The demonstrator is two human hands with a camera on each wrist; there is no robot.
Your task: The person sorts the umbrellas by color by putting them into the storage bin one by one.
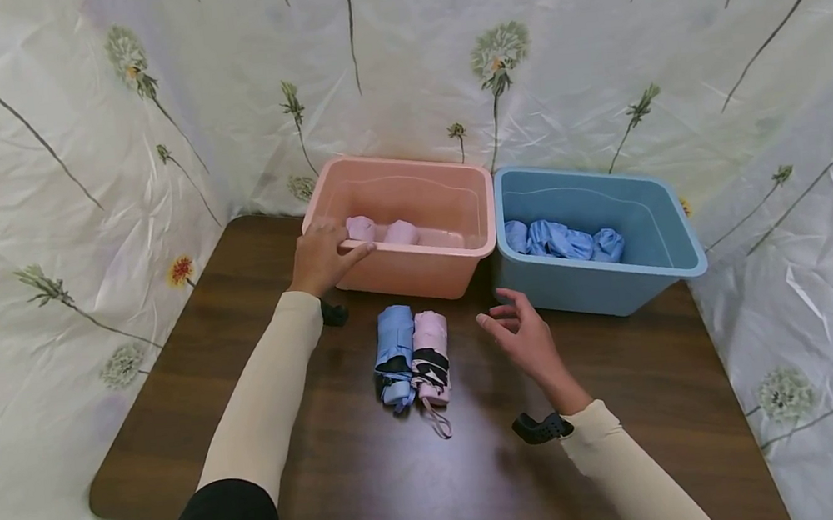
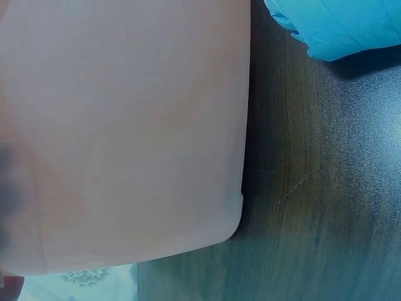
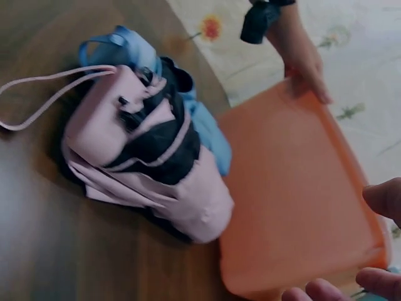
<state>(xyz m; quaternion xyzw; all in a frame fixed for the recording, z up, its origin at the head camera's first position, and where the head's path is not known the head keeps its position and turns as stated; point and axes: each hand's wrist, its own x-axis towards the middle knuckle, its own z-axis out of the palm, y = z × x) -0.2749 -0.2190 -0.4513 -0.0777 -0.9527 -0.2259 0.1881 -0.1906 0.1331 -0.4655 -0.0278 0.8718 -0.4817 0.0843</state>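
My left hand (image 1: 322, 256) grips the front left rim of a pink plastic bin (image 1: 418, 272), thumb lying along the rim. Two pale pink bundles lie inside, including one pink bundle (image 1: 402, 232) near the front wall. My right hand (image 1: 522, 338) hovers with nothing in it, fingers loosely bent, before the blue bin (image 1: 577, 286). On the table between the hands lie a folded blue umbrella (image 1: 396, 341) and a folded pink umbrella (image 1: 430, 342), side by side. The right wrist view shows the pink umbrella (image 3: 200, 200) close up, its strap loop pointing away from the bin.
Several crumpled blue bundles (image 1: 561, 239) lie in the blue bin, which stands right beside the pink one. Both bins are at the back of a dark wooden table (image 1: 378, 490). A flower-printed sheet (image 1: 397, 61) hangs behind and at both sides.
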